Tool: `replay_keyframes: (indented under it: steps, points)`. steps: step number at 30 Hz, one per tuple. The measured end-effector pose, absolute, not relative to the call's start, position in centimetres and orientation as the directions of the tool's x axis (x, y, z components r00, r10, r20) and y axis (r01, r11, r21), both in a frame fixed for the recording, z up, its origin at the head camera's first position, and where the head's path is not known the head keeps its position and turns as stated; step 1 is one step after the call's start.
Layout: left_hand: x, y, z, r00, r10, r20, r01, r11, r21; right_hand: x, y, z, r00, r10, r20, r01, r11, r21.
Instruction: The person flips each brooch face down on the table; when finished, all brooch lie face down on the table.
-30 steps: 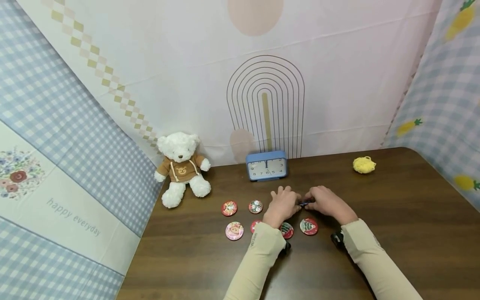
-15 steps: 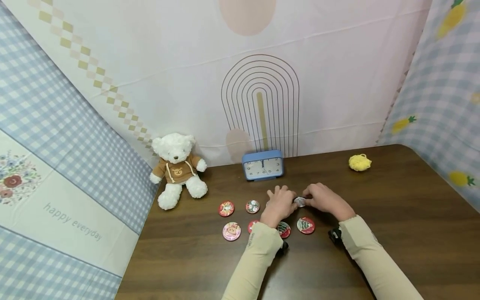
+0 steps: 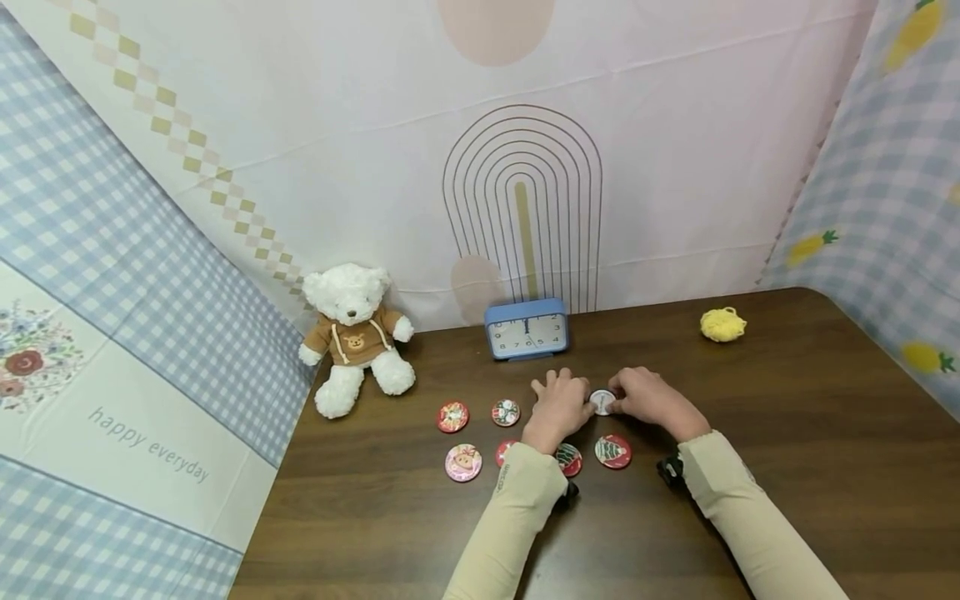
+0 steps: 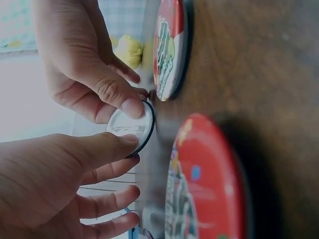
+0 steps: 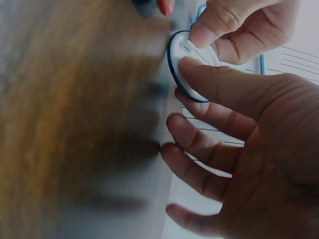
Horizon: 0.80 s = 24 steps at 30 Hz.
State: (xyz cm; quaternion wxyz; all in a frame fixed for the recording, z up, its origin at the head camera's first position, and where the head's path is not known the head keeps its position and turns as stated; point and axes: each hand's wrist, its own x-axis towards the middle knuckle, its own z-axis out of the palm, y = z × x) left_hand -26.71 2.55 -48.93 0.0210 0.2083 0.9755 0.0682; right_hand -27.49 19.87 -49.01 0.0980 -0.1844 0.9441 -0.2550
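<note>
Both hands share one grip: the left hand (image 3: 558, 408) and the right hand (image 3: 651, 398) each pinch an edge of a round badge (image 3: 602, 402), thumbs on its white back, a forefinger behind; the remaining fingers are held apart. The badge sits between the hands above the counter (image 3: 360, 508), pin side toward the person, its dark rim tilted; whether the rim touches the wood I cannot tell.

To handle it well, I would keep both thumbs near the rim and off the pin's point, hold the disc steady with one hand, and turn it with the other only lightly, since its smooth rim could slip.

Nearest on the person's side lies a tree badge (image 3: 613, 451), with a second tree badge (image 3: 567, 459) and a red badge (image 3: 507, 452) partly covered by the left sleeve (image 3: 525, 492). Further left are a snowman badge (image 3: 506, 412), a bright patterned badge (image 3: 453, 417) and a pink badge (image 3: 463, 462). The blue clock (image 3: 527, 330) stands just beyond the left fingers, so reaching forward there could knock it. The teddy bear (image 3: 352, 342) and yellow yarn (image 3: 723, 325) sit well apart.
</note>
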Motion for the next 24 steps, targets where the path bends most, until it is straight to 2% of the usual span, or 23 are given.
replay_keyframes:
  steps: [11,18,24]
  points:
    - [-26.29,2.88,-49.46,-0.927,0.375,0.023,0.375,0.920,0.116,-26.98,19.44,-49.40,-0.952,-0.301,-0.046,-0.241,0.835,-0.494]
    - [-26.24,2.73,-49.53,-0.919,0.394,0.014,0.391,0.908,0.152,-27.25,19.31,-49.36,-0.952,-0.297,-0.077,-0.221,0.836,-0.502]
    - [-26.39,2.56,-49.34,-0.911,0.413,0.004,0.409,0.902,0.136,-27.41,19.24,-49.15,-0.948,-0.304,-0.097,-0.220,0.842,-0.492]
